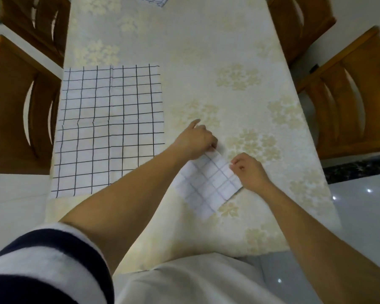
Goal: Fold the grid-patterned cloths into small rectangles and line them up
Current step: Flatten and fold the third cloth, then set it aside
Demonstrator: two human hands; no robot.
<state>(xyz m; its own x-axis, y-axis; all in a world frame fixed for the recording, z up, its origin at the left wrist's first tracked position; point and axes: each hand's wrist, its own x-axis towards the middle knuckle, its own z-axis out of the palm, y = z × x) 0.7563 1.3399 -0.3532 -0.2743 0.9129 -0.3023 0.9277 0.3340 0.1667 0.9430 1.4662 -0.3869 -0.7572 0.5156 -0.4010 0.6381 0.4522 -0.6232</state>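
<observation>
- Folded grid cloth (pixel 206 183) is being examined in the head view, the only view supplied. It is lying askew on the table (pixel 206 62), right of centre and towards the near edge.
- Its far corner is being pinched by the left hand (pixel 193 139). The index finger (pixel 195 123) is being held straight and clear of the fabric, while the other fingers are being curled onto the corner.
- Its right edge is being pinched by the right hand (pixel 250 172), with the fingertips (pixel 234 165) being pressed together on the fabric. The two grips are judged to be keeping the layers aligned for a further fold or for squaring.
- The folded grid cloth is being judged as not yet lined up, since it is lying at an angle to the table edge.
- A spread grid cloth (pixel 110 128) is being left flat at the left side, well apart, presumably awaiting folding.
- A third grid cloth (pixel 154 0) is being cut off by the frame at the far end, so its state cannot be told.
- Chairs (pixel 15 106) are being noted along both sides.
</observation>
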